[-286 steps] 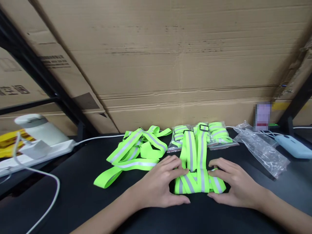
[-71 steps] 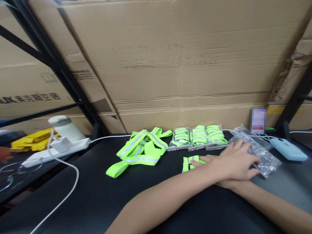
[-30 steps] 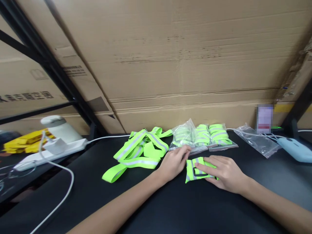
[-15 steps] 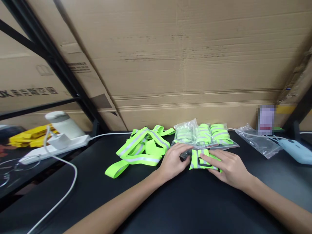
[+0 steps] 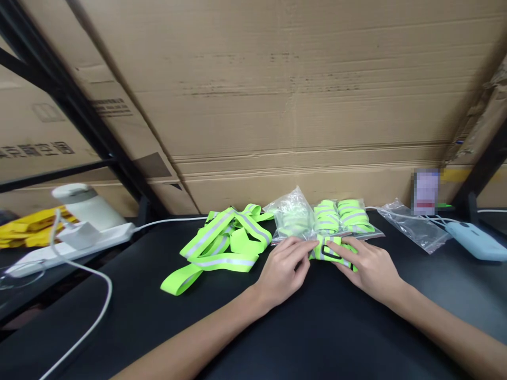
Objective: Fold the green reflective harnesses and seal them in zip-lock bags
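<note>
Between my two hands is a folded neon-yellow reflective strap (image 5: pixel 327 248) with a grey stripe and a black buckle. My left hand (image 5: pixel 283 266) grips its left end with thumb and fingers. My right hand (image 5: pixel 368 264) closes on its right side, fingers lying over the buckle. Just behind, clear bags hold rolled reflective straps: one roll under cloudy plastic (image 5: pixel 293 216), and two more rolls (image 5: pixel 327 216) beside it. To the left, a loose reflective strap (image 5: pixel 225 245) lies in a tangled heap.
A clear plastic bag (image 5: pixel 418 224) and a light-blue device (image 5: pixel 477 240) lie at the right. At left are a white power strip (image 5: pixel 71 248) with a cable, a white bottle (image 5: pixel 89 206) and yellow packets (image 5: pixel 35 224). Cardboard (image 5: pixel 277 105) walls the back of the black table (image 5: pixel 301 338).
My left hand has come onto the left end of the folded strap, from just beside it. The strap looks flatter and partly more covered by fingers. The view has shifted slightly.
</note>
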Demonstrator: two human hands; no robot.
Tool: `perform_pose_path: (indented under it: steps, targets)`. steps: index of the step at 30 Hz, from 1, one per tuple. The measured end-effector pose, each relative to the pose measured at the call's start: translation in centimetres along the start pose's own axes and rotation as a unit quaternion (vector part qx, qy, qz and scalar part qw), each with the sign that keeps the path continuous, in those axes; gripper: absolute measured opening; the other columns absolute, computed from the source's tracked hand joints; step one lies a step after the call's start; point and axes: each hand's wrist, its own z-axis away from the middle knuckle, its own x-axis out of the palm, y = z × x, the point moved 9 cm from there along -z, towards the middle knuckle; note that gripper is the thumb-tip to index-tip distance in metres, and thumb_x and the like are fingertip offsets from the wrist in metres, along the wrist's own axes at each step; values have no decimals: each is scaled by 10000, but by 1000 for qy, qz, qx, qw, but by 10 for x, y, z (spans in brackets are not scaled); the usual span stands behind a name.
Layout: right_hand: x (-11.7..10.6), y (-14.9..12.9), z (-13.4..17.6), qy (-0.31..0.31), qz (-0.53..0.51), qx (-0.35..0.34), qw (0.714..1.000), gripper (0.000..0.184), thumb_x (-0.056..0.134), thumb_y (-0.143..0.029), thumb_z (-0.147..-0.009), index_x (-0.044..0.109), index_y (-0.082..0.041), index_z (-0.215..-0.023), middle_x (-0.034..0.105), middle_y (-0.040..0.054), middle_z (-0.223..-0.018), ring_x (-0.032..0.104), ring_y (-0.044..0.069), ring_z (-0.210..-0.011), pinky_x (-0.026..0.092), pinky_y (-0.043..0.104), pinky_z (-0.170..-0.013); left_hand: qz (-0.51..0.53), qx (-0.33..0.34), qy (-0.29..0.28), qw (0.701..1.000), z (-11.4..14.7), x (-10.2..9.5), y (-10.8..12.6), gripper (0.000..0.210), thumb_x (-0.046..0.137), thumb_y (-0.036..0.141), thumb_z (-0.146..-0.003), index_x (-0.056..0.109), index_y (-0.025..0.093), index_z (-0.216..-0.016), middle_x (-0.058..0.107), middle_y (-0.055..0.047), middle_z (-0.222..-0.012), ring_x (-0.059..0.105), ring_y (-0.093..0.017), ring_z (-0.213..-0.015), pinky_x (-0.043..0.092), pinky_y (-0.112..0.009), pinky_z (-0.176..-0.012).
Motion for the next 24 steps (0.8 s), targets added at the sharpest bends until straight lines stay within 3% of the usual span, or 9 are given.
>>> perform_pose_path:
  steps: [4,9,18,20,24]
  targets:
    - [-1,-3,0,4,-9,25,1000,342,632,-285,-974,699,-273,-1309,763,68,-1073,752,180,-764,502,244,-583,-4,27,-5,1000,-1,1,10,473,486,18,-943,613,225,-1349,772,-70,-1141,696,-208,-974,619,-375,-856]
    - [1,1,0,2,-6,76,997,357,644,-322,-964,694,-299,-1317,773,42,-1039,754,176,-732,426,241,-486,35,0,-19,999,0,6,7,544,485,-3,-921,583,242,-1397,748,-72,-1208,678,-210,-1067,631,-375,-888]
    - [0,-16,-4,-14,39,28,999,349,700,-249,-903,725,-258,-1251,754,79,-991,735,222,-742,500,279,-555,84,19,12,996,-2,4,15,472,529,19,-965,580,232,-1383,756,-67,-1113,663,-184,-944,623,-316,-798]
    - [-2,-21,-5,-18,46,23,999,358,702,-231,-890,725,-263,-1245,753,100,-1064,732,220,-733,519,283,-561,81,19,16,996,-3,2,16,473,522,14,-971,586,237,-1383,759,-66,-1083,667,-187,-938,621,-321,-800]
    - [-2,-24,-5,-15,56,27,998,366,702,-228,-877,723,-255,-1241,649,154,-1410,748,218,-739,558,296,-558,57,25,13,998,-3,3,21,471,522,10,-969,594,240,-1373,764,-70,-1138,679,-202,-983,622,-349,-846]
